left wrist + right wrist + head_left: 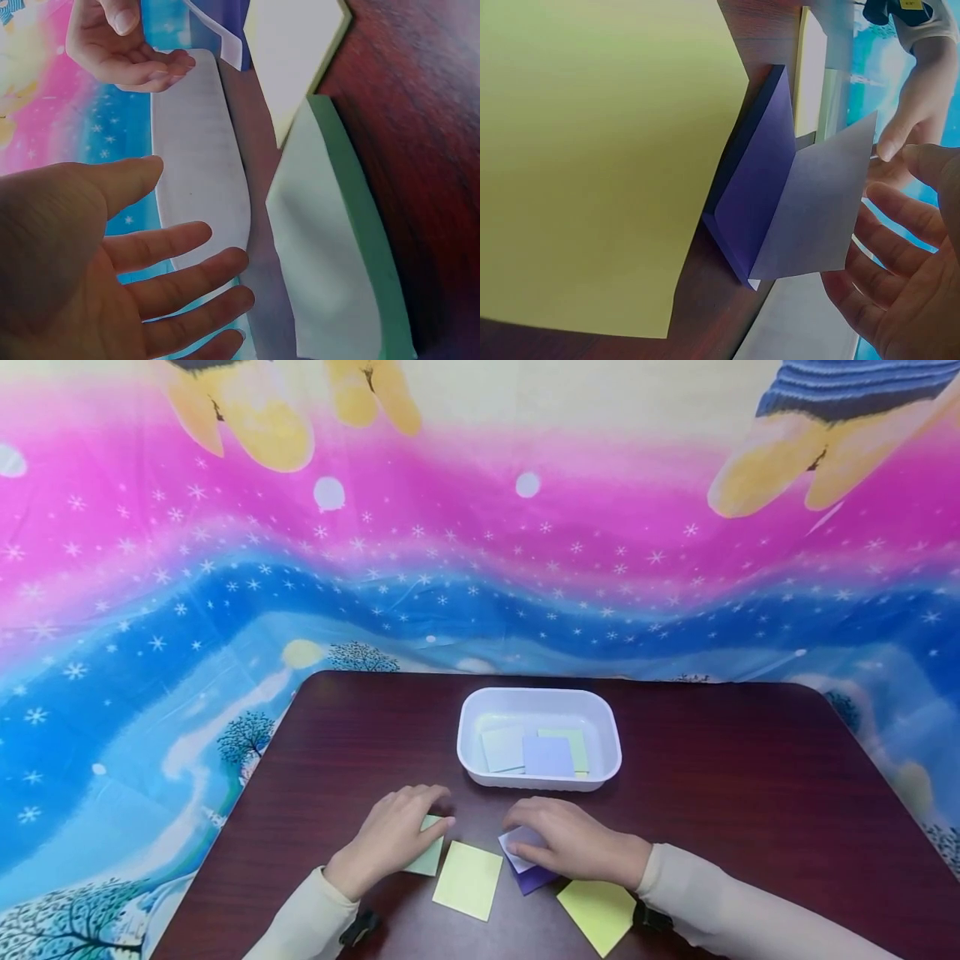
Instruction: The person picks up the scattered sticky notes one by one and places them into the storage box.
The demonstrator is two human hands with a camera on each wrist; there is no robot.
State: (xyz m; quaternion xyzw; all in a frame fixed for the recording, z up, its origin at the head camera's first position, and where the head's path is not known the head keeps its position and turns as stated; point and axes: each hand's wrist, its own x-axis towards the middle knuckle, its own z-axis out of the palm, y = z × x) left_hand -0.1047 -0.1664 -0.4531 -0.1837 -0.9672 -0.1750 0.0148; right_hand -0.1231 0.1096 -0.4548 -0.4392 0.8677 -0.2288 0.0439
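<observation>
My left hand (396, 835) is spread over a green sticky note pad (427, 852), holding nothing; in the left wrist view its fingers are apart and clear of the pad's thick green edge. My right hand (577, 839) hovers at a purple sticky note pad (534, 878). The pad's top sheet, a lavender sticky note (817, 199), stands up at a slant from it. In the right wrist view the fingers (889, 251) reach behind the raised sheet's edge, while the thumb (928, 161) stays apart from it.
A white plastic basin (480, 774) stands behind the hands with several loose notes (547, 755) inside. A pale yellow pad (468, 881) lies between the hands, and another yellow pad (598, 912) under the right wrist. The dark table (720, 760) meets a printed cloth backdrop.
</observation>
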